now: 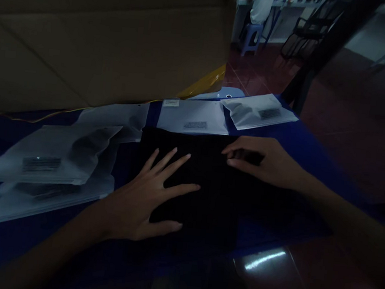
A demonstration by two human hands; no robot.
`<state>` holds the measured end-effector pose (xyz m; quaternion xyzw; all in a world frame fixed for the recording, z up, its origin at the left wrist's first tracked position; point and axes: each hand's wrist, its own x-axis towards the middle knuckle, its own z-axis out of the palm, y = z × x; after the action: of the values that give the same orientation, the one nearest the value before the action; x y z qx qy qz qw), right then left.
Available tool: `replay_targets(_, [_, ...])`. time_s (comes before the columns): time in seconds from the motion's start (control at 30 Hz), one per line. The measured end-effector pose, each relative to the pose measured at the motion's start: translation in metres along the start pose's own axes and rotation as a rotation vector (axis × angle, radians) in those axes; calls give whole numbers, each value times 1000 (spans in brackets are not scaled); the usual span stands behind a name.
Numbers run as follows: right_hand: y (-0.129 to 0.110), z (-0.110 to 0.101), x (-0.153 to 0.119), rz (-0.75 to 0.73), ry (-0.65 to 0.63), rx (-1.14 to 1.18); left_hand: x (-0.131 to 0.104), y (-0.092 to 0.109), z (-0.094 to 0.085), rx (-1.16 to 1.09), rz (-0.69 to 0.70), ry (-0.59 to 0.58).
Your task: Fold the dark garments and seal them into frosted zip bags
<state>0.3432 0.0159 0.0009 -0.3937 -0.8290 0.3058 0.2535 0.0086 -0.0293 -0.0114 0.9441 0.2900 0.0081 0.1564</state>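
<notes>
A piece of black fabric, perhaps a folded garment, lies on the blue table. Its folds are lost in the dark. My left hand rests flat on its left part with the fingers spread. At the upper right of the fabric, my right hand is curled, thumb and fingers pinching what looks like the black cloth. Just beyond the fabric lies a frosted plastic bag with printed text, and another white bag is to its right.
Several frosted zip bags, including this one, overlap at the left. A large cardboard box stands behind the blue table. Past it, a person sits on a blue stool, near a dark chair. Reddish tiles cover the floor.
</notes>
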Motion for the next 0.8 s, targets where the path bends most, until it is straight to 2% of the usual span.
replay_targets(0.07, [-2,13,-2,-85,8,-179,3,1,5,30,-17,15])
replay_targets(0.2, [0,32,-9,-118,-165,-387,5,0,8,72,5,11])
replay_targets(0.3, [8,31,-10,-125,-316,-419,3,-2,7,96,24,-1])
replay_targets(0.37, [14,25,-10,-125,-369,-399,2,-3,6,104,26,-11])
replay_targets(0.5, [18,16,-7,-132,-395,-363,0,-5,7,112,7,-6])
replay_targets(0.7, [19,24,-7,-107,-317,-406,3,-5,15,140,-42,43])
replay_targets(0.8, [22,24,-6,-130,-336,-428,4,-5,17,154,-40,64])
